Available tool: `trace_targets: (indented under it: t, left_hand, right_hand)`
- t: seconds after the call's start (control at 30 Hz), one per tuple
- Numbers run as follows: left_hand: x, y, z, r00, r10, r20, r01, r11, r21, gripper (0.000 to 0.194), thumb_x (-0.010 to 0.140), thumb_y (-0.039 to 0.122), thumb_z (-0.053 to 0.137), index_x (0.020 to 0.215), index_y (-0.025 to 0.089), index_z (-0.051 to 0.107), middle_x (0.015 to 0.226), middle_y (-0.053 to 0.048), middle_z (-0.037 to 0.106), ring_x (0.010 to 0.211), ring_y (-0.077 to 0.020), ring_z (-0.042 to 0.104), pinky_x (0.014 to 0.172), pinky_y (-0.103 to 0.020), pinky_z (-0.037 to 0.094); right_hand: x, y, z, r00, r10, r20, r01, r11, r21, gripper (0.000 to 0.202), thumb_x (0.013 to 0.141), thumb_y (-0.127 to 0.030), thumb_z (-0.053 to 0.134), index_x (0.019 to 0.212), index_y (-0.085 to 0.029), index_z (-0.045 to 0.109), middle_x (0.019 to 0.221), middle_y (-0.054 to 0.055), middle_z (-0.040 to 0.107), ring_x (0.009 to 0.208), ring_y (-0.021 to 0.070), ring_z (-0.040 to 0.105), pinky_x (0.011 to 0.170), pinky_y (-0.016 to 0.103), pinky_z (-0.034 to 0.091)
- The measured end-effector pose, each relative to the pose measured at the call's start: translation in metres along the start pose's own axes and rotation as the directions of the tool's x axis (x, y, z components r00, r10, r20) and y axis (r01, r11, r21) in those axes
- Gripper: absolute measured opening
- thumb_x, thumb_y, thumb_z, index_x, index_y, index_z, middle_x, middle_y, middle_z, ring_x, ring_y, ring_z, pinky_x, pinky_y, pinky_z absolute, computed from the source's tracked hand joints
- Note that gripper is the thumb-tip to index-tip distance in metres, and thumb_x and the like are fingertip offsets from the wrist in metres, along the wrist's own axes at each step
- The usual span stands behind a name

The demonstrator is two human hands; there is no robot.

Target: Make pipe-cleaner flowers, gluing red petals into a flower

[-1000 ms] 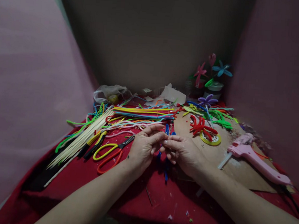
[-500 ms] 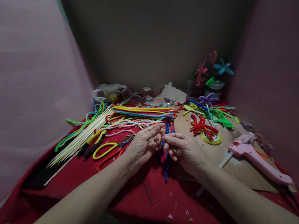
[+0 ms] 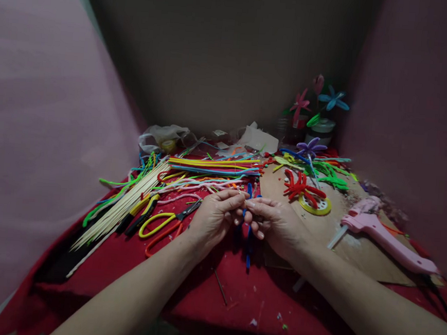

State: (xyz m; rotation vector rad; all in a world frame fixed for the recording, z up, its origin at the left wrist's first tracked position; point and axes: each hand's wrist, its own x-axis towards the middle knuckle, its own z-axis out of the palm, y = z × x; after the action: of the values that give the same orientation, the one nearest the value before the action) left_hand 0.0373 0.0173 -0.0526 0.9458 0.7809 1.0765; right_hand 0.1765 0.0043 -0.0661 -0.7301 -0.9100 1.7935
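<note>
My left hand (image 3: 220, 212) is closed in a pinch, its thumb and forefinger meeting the fingertips of my right hand (image 3: 275, 220). The right hand pinches too, over the front middle of the table. Whatever small thing sits between the fingertips is too small to make out. Blue pipe cleaners (image 3: 248, 257) show above, between and below the fingers; I cannot tell whether they are held or lie on the cloth. Scissors (image 3: 168, 225) with yellow and orange handles lie left of my left hand, beside yellow-and-black pliers (image 3: 139, 215).
Wooden sticks (image 3: 123, 206) and a bundle of pipe cleaners (image 3: 216, 165) lie at left and behind. On the cardboard (image 3: 306, 246) at right are red pipe cleaners (image 3: 301, 186), a yellow spool (image 3: 317, 206) and a pink glue gun (image 3: 388, 240). Pipe-cleaner flowers (image 3: 333, 98) stand behind.
My left hand's fingers have drawn in, and its forefinger and thumb now press close to the right hand's fingertips. The right hand has barely moved.
</note>
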Motion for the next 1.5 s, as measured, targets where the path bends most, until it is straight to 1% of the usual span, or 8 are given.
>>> trace_targets:
  t: [0.23, 0.43, 0.6, 0.8, 1.0, 1.17, 1.37, 1.5]
  left_hand:
    - [-0.001, -0.003, -0.001, 1.0, 0.02, -0.023, -0.019, 0.999, 0.026, 0.02, 0.069, 0.026, 0.068, 0.082, 0.011, 0.063, 0.059, 0.001, 0.057, 0.049, -0.0068, 0.053, 0.044, -0.018, 0.037]
    - [-0.002, -0.004, -0.001, 0.999, 0.049, -0.006, -0.049, 0.998, 0.028, 0.017, 0.072, 0.024, 0.066, 0.082, 0.011, 0.064, 0.059, 0.0, 0.057, 0.05, -0.0065, 0.053, 0.044, -0.017, 0.037]
    - [-0.003, -0.002, 0.002, 0.998, 0.059, -0.032, -0.057, 0.997, 0.049, 0.018, 0.073, 0.025, 0.065, 0.082, 0.009, 0.065, 0.059, -0.001, 0.059, 0.049, -0.0062, 0.054, 0.044, -0.016, 0.038]
    - [-0.004, -0.001, 0.007, 0.995, 0.087, -0.053, -0.085, 0.996, 0.039, 0.018, 0.073, 0.026, 0.064, 0.081, 0.01, 0.064, 0.058, 0.0, 0.058, 0.048, -0.0066, 0.052, 0.044, -0.017, 0.038]
    - [-0.006, 0.001, 0.009, 0.995, 0.091, -0.045, -0.088, 0.994, 0.058, 0.017, 0.074, 0.026, 0.062, 0.079, 0.01, 0.063, 0.058, 0.0, 0.058, 0.049, -0.0074, 0.053, 0.043, -0.017, 0.038]
    - [-0.007, 0.001, 0.009, 0.989, 0.134, -0.065, -0.13, 0.99, 0.062, 0.014, 0.074, 0.023, 0.061, 0.079, 0.011, 0.062, 0.06, 0.0, 0.059, 0.049, -0.0083, 0.054, 0.045, -0.019, 0.042]
    - [-0.006, -0.002, 0.008, 0.986, 0.161, -0.046, -0.158, 0.985, 0.071, 0.013, 0.077, 0.024, 0.059, 0.081, 0.012, 0.061, 0.06, 0.0, 0.059, 0.05, -0.0089, 0.055, 0.047, -0.019, 0.042]
    - [-0.007, -0.002, 0.01, 0.987, 0.158, -0.036, -0.156, 0.986, 0.062, 0.014, 0.079, 0.026, 0.057, 0.08, 0.012, 0.061, 0.059, 0.001, 0.057, 0.051, -0.0089, 0.055, 0.048, -0.02, 0.042]
  right_hand:
    - [-0.001, -0.001, 0.0, 1.0, -0.004, 0.026, 0.004, 1.0, 0.006, 0.013, 0.071, -0.024, 0.064, 0.069, -0.012, 0.065, 0.058, 0.0, 0.059, 0.041, 0.0039, 0.048, 0.034, 0.014, 0.032]
    - [-0.001, -0.002, 0.001, 1.0, 0.011, 0.015, -0.011, 1.0, -0.007, 0.012, 0.07, -0.024, 0.063, 0.067, -0.012, 0.065, 0.056, 0.0, 0.058, 0.041, 0.0041, 0.047, 0.034, 0.015, 0.032]
    - [-0.001, -0.003, 0.002, 1.0, 0.013, 0.004, -0.013, 1.0, -0.021, 0.014, 0.069, -0.024, 0.062, 0.069, -0.011, 0.066, 0.057, 0.001, 0.059, 0.041, 0.0043, 0.047, 0.033, 0.014, 0.032]
    - [-0.002, -0.004, 0.002, 1.0, 0.013, -0.003, -0.013, 1.0, -0.009, 0.014, 0.069, -0.024, 0.063, 0.07, -0.011, 0.067, 0.057, 0.0, 0.059, 0.041, 0.0041, 0.047, 0.034, 0.014, 0.031]
    - [-0.002, -0.004, 0.002, 1.0, 0.006, -0.003, -0.006, 1.0, -0.013, 0.015, 0.069, -0.026, 0.062, 0.07, -0.011, 0.067, 0.058, 0.001, 0.059, 0.042, 0.004, 0.047, 0.035, 0.014, 0.03]
    - [-0.002, -0.005, 0.002, 1.0, 0.027, 0.001, -0.027, 1.0, 0.003, 0.015, 0.069, -0.026, 0.063, 0.069, -0.011, 0.067, 0.057, 0.001, 0.059, 0.042, 0.0038, 0.047, 0.034, 0.015, 0.03]
    - [-0.003, -0.006, 0.004, 0.999, 0.035, -0.015, -0.035, 0.999, 0.017, 0.014, 0.068, -0.024, 0.063, 0.069, -0.011, 0.067, 0.056, 0.0, 0.058, 0.041, 0.004, 0.047, 0.034, 0.014, 0.03]
    - [-0.003, -0.007, 0.004, 1.0, 0.025, -0.01, -0.025, 0.999, 0.025, 0.013, 0.068, -0.023, 0.063, 0.068, -0.011, 0.067, 0.055, 0.0, 0.058, 0.041, 0.0043, 0.047, 0.034, 0.014, 0.031]
